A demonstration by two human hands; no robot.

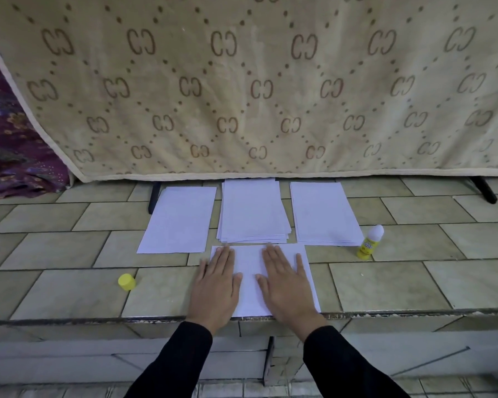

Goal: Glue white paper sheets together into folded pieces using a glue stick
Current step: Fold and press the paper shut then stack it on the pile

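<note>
Surface: pale green tiled ledge (385,282), its front edge just under the wrists.
Work piece: white paper sheet (250,271) lying flat at the near edge of the ledge, centred, short side toward the person.
Left hand (214,291): palm down, fingers straight and close together. It presses on the left part of the white paper sheet, with its outer edge over the sheet's left border.
Right hand (289,288): palm down, fingers straight and slightly fanned, pressing on the right part of the same sheet. The two thumbs are near each other but apart.
Sleeves: black, reaching to both wrists.
Left paper pile (179,219): white sheets beyond the work piece, angled a little.
Middle paper pile (253,211): the thickest pile, edges fanned at the near end, just beyond the fingertips.
Right paper pile (324,214): white, thin, beside the middle paper pile.
Glue stick (368,244): yellow tube, uncapped, white glue tip up, standing just beside the near right corner of the right paper pile. Its label print is too small to read.
Yellow cap (126,281): on the ledge well to the left of the left hand, apart from the glue stick.
Backdrop: beige blanket (242,96) hanging behind the piles, with brown dotted diamonds and repeated paired C-shaped letters. No other writing is legible.
Far left: purple patterned cloth (9,145).
</note>
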